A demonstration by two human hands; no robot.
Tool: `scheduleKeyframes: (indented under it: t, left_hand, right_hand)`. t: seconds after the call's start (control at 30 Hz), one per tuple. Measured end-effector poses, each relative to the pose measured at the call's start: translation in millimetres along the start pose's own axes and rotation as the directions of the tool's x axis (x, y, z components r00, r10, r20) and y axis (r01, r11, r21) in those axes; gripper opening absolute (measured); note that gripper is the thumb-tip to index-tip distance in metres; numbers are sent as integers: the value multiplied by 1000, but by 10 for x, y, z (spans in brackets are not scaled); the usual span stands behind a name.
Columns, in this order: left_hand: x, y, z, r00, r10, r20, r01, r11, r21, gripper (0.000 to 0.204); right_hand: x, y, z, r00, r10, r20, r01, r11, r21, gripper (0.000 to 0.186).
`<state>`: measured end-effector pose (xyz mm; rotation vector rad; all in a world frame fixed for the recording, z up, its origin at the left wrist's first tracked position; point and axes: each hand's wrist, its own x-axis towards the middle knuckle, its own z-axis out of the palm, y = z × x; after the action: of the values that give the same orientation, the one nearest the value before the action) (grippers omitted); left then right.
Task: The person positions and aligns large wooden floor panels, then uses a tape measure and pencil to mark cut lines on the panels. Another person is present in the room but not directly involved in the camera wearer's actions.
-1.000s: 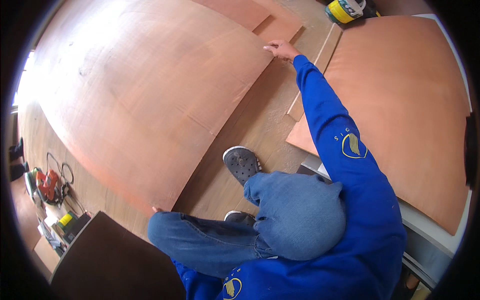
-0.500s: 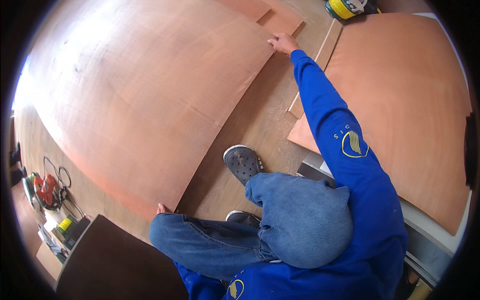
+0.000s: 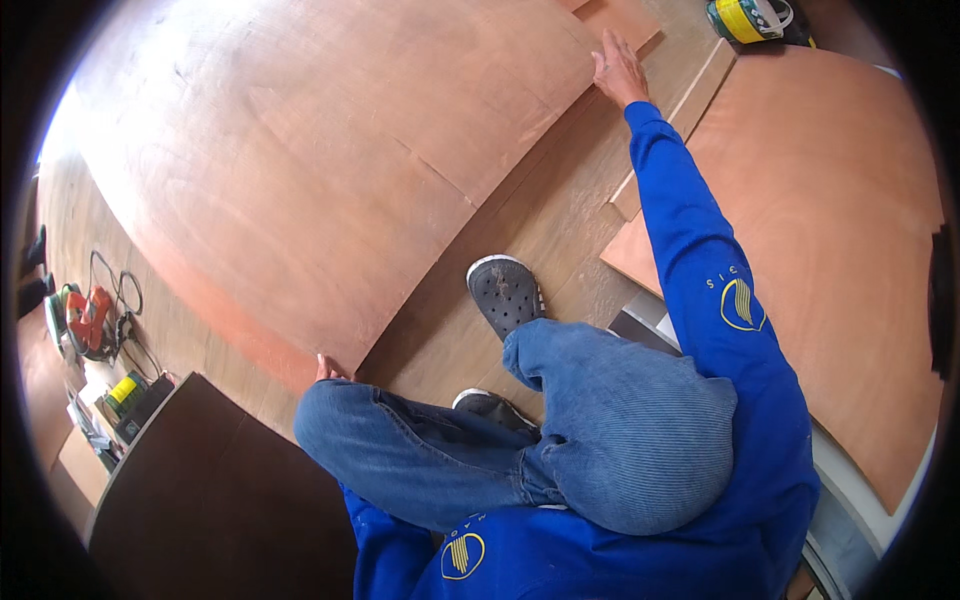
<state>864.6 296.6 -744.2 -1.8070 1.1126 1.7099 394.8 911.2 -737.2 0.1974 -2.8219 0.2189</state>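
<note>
A large pale reddish plywood sheet (image 3: 300, 170) fills the upper left. My left hand (image 3: 334, 367) is at its near corner, fingertips closed on the edge, palm hidden behind my jeans-clad knee. My right hand (image 3: 620, 70), at the end of a blue sleeve, reaches to the far part of the same edge; its fingers are extended and slightly apart, touching or very near the sheet. A narrow pale board (image 3: 690, 105) lies just right of it, beside a second plywood panel (image 3: 840, 220).
My grey clogs (image 3: 500, 290) stand on the wooden floor (image 3: 470, 350). At left are an orange tool (image 3: 92, 320) with cables and a yellow-labelled container (image 3: 125, 388). A dark panel (image 3: 210, 480) lies lower left. A yellow-banded bucket (image 3: 740, 20) sits at top right.
The view has shifted, so things at right sit farther right and those at left higher. My right hand has moved farther along the edge, its fingers loosening from a pinch and straightening.
</note>
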Motion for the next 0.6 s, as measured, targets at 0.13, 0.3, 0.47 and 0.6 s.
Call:
scheduleKeyframes:
  t: [0.13,0.3,0.47,0.6]
  left_hand:
    - [-246,-52,178,994,105,38,-103,993,-63,88]
    - [-572,-455,78,999,51,-19,-51,999,-14,75]
    - [-1736,-1421,-640,987,-123,102,83,941,329,65]
    - [-3200,-2010,-1075,916,-359,178,159,734,661,56]
  right_hand:
    - [-111,-132,33,998,4,70,0,999,-52,51]
    - [-119,-124,-11,983,33,179,-31,999,-16,49]
    - [-464,-435,-324,944,150,294,-142,989,-48,36]
    - [-1038,-965,-794,625,222,748,-306,952,-28,31]
